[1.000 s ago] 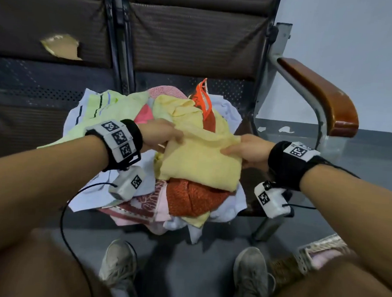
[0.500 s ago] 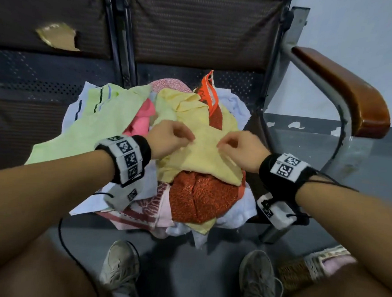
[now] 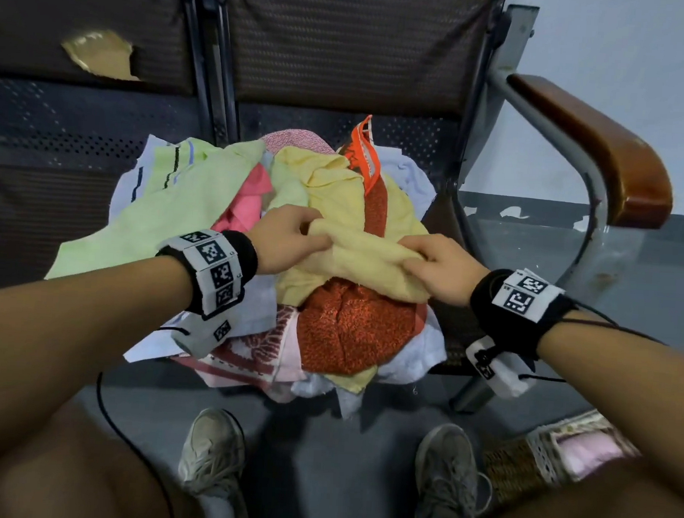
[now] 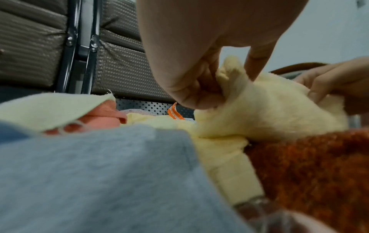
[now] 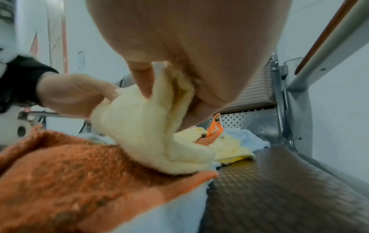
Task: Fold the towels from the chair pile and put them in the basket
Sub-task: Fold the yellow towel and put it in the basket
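Observation:
A pale yellow towel [image 3: 364, 256] lies bunched on top of the pile on the chair seat [image 3: 453, 328]. My left hand [image 3: 294, 236] pinches its left end between thumb and fingers, and my right hand [image 3: 431, 263] pinches its right end. The left wrist view shows the left hand [image 4: 201, 88] gripping a raised fold of the yellow towel [image 4: 265, 113]. The right wrist view shows the right hand [image 5: 179, 88] holding a fold of the same yellow towel [image 5: 143, 126]. Under it lies a rust-orange towel [image 3: 348, 326]. The wicker basket [image 3: 536, 459] stands on the floor at the lower right.
The pile also holds a light green towel [image 3: 152, 217], a pink one [image 3: 244, 202], a pale blue one [image 3: 250, 309] and an orange strap [image 3: 362, 153]. A wooden armrest [image 3: 599, 149] on a metal frame rises at the right. My shoes [image 3: 211, 454] stand on the grey floor.
Both hands have come closer together over the yellow towel and now bunch it up, where a second ago it lay flat between them. The view has tilted down a little.

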`<state>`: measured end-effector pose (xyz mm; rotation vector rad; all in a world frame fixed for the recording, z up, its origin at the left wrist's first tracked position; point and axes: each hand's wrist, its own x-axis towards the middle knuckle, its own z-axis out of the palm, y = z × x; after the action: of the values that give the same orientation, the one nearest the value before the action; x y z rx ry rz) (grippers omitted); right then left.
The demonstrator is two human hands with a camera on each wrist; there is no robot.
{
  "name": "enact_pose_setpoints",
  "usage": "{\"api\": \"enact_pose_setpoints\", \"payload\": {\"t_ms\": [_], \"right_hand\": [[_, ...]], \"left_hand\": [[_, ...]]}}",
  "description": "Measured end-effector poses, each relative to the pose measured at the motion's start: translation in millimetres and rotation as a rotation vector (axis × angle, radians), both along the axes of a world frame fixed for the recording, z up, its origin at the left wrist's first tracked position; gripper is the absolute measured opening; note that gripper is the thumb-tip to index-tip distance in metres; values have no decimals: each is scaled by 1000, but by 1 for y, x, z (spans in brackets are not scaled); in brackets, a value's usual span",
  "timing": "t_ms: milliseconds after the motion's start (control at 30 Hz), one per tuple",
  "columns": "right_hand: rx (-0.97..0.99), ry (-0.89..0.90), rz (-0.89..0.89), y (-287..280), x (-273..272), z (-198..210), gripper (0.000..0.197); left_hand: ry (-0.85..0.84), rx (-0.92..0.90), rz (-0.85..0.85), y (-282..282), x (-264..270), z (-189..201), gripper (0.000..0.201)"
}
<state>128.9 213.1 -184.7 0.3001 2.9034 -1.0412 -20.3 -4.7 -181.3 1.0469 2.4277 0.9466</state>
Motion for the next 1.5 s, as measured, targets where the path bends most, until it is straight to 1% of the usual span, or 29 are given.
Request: {"api": "enact_pose_setpoints", "payload": {"t_ms": [33,67,100,133,200,300,367,400,467,500,533,567,633,667,700,767,800,833,900,967,1000,1067,1133,1200,1233,1300,1367,1400,1500], "right_hand": [[-128,3,-40,-1,0,3,35],[-261,11,-87,-1,0,4,36],[-363,13,-131,-2,0,4,29],[-425,6,-169,-3,-1,5,21],[-447,-40,-216,-1,-7,-2,20],[-322,-118,-258,5,-15,-17,24],[-236,-150,-279,10,-19,-25,24],[-212,-162,-289,11,-20,-26,24],[-192,-172,-299,13,-23,-28,25],[-188,-175,-295,14,-24,-29,25],[-172,-182,-289,13,-25,-28,25],[-151,-187,-272,13,-25,-29,25],[-99,-216,-254,12,-26,-27,30],[-61,-240,-245,10,-25,-24,31],[-20,-245,-232,10,-25,-23,30],[48,-245,-208,10,-23,-14,11],[63,-223,-199,8,-22,-8,20],[41,-179,-195,7,-21,-2,36],[-123,-55,-199,-1,-20,13,56],[-318,57,-190,-13,-16,29,67],[-418,99,-187,-19,-14,36,68],[-572,151,-169,-29,-8,47,57],[-643,155,-210,-36,-1,56,48],[-689,140,-261,-38,4,62,46],[-713,144,-286,-38,6,64,44],[-786,177,-350,-36,11,71,35],[-864,203,-418,-30,22,78,31],[-914,204,-443,-25,30,81,33],[-1004,230,-515,-2,64,87,42]], "left_hand": [[-49,32,27,3,0,3,31],[-83,54,54,6,0,6,42],[-97,66,82,10,0,5,49],[-83,69,115,14,-1,3,49],[-5,51,215,22,-3,-3,42],[52,-14,404,26,-6,-7,49],[15,-179,475,26,-8,-6,66],[-72,-233,492,26,-9,-7,76],[-370,-232,471,26,-5,-8,88],[-503,-220,443,26,-2,-8,88],[-579,-212,416,27,1,-9,85],[-600,-191,400,29,3,-10,78],[-561,-88,413,35,7,-8,58],[-536,-27,431,39,8,-5,51],[-517,34,448,42,10,-2,50],[-465,137,464,45,13,6,58],[-441,194,453,46,16,10,53],[-436,257,442,46,20,15,42],[-474,372,415,45,26,23,27],[-537,471,330,42,34,33,19],[-564,513,270,40,39,38,16],[-610,577,184,37,46,48,12],[-651,621,134,33,52,58,17],[-685,622,120,29,55,63,22],[-701,599,122,26,58,63,28],[-708,493,109,21,64,56,50],[-639,340,41,19,74,45,65],[-598,293,-4,20,80,39,65],[-539,266,-134,37,101,32,47]]}}
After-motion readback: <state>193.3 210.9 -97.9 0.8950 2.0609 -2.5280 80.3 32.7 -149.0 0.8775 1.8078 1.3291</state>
